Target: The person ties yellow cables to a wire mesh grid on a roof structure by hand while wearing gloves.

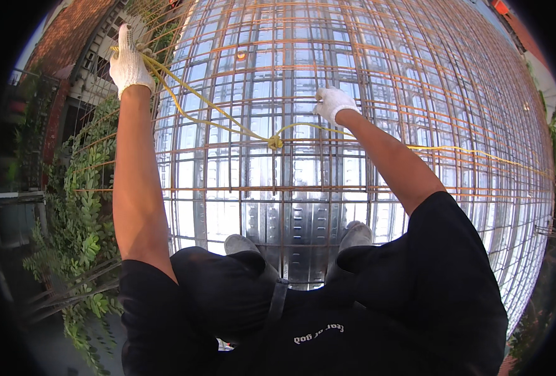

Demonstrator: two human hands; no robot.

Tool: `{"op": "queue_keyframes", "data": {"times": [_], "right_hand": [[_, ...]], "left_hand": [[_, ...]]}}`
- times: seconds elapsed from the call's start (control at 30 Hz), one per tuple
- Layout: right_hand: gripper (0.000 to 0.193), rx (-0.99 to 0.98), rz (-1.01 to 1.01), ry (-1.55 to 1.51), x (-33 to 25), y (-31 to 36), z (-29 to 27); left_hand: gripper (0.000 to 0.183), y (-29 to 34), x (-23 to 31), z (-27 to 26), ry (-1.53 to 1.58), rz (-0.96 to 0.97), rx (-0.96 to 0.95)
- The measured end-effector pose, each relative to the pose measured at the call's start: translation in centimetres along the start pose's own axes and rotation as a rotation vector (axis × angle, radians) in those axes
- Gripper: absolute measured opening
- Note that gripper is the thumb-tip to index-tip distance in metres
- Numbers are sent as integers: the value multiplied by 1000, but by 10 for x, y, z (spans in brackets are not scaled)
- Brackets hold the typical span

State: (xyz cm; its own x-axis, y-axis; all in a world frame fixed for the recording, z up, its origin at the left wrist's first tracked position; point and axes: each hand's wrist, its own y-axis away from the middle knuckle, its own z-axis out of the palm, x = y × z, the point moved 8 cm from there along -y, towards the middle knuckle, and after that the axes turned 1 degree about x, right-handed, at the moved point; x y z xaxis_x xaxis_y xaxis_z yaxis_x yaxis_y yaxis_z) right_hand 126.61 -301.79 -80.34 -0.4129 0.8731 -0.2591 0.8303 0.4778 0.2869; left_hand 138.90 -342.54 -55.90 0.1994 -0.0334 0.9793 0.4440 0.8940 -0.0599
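Left arm's reaching way out to ten o'clock, left hand (131, 67) closed around the yellow rope (276, 143), one finger poking up. Right arm angles in to one o'clock, right hand (337, 104) curled over the steel bars (246, 189), can't tell if it's gripping any; rope's knotted near twelve.

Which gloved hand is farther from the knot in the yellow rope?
The left hand, near the left edge of the rebar mesh; the right hand is much closer to the knot.

Right of the knot (276, 143), the right forearm (392, 160) hides some yellow rope (444, 148); above the knot, a reddish speck (241, 56) is too small to identify.
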Motion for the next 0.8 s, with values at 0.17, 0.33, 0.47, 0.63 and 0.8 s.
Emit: {"op": "queue_keyframes", "data": {"times": [0.17, 0.33, 0.47, 0.63, 0.8], "right_hand": [[31, -107, -291, -33, -95, 12, 19], [30, -92, -498, 166, -135, 17, 61], [26, -279, -466, 360, -135, 4, 96], [23, -248, -537, 367, -140, 14, 57], [24, -127, -318, 212, -87, 14, 32]], "left_hand": [[87, -22, -48, -97, -1423, 313, 119], [72, 51, -96, -64, -1868, 230, -570], [57, 136, -151, -24, -1773, 331, -1104], [52, 196, -202, -14, -1732, 319, -1326], [48, 221, -231, 23, -1637, 457, -1472]]}}
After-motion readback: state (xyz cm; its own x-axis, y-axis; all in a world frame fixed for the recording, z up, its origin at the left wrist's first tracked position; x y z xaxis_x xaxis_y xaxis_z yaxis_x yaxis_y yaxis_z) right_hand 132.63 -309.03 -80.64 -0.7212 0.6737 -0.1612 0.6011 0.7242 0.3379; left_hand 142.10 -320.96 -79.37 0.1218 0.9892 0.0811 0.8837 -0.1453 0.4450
